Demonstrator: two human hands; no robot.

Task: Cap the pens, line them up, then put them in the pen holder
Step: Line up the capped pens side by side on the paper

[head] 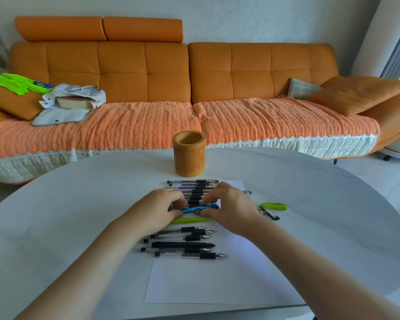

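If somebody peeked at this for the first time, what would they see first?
Probably the big orange sofa stretching across the back of the room. Next, the left hand and right hand pinching a blue pen in the middle of the white table, among rows of black pens. A round wooden pen holder stands just behind them.

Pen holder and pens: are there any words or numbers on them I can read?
Nothing here can be read.
Pen holder: carved marks on its front, too blurred to read.
Black pens: any print too small.
Blue pen: no print shows.
Green cloth on the sofa: blue mark, unreadable.
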